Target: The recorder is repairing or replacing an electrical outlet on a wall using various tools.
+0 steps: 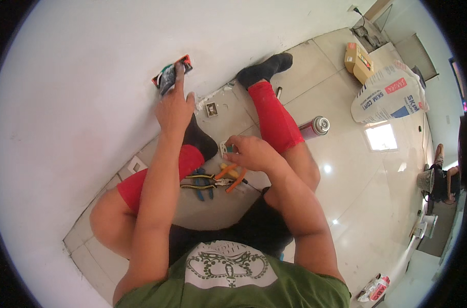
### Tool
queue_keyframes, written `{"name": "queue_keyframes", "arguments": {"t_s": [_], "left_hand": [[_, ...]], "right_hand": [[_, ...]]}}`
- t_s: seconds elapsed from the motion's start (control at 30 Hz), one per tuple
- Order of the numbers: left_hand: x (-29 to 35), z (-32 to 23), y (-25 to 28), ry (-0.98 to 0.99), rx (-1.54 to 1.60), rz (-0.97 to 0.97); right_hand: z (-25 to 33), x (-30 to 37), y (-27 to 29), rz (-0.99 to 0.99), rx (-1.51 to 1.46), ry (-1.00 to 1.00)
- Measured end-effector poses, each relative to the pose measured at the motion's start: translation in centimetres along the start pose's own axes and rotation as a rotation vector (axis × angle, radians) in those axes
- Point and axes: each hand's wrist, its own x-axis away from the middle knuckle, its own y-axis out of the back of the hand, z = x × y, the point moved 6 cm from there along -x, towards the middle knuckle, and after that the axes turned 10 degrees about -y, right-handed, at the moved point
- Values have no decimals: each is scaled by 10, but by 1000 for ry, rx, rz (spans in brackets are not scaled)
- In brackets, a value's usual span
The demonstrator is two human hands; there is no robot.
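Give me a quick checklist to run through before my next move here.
1. Left hand at the orange-edged wall box: ok, a finger reaches the opening.
2. Clear view into the box: not ok, the hand and a dark item block part of it.
3. Right hand gripping the small white-and-green piece: cannot tell, fingers partly cover it.
4. Yellow-and-black-handled pliers lying separate: not ok, they overlap the blue-handled tool.
5. Metal-topped can clear of both hands: ok, beside the right leg.
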Motion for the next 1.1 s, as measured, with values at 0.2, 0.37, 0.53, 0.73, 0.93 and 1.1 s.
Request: {"name": "queue_keyframes", "arguments": {"t_s": [0.2, 0.37, 0.53, 0.73, 0.93, 1.1], "left_hand": [[-3, -1, 6, -41, -39, -22], [-3, -1, -3, -109, 516, -137], [-4, -9, -8, -171, 701, -285], [-23, -6, -17, 96, 1227, -300], [-29, -5, -16, 132, 1193, -415], [-24, -7, -15, 131, 1143, -530]], "right_hand": [[-5, -7, -6, 25, 30, -11], [-11, -6, -5, 25, 21, -59], [-5, -5, -3, 0, 9, -29], [-1, -8, -6, 19, 30, -19], [1, -10, -5, -3, 50, 8], [2, -7, -1, 9, 13, -36]]}}
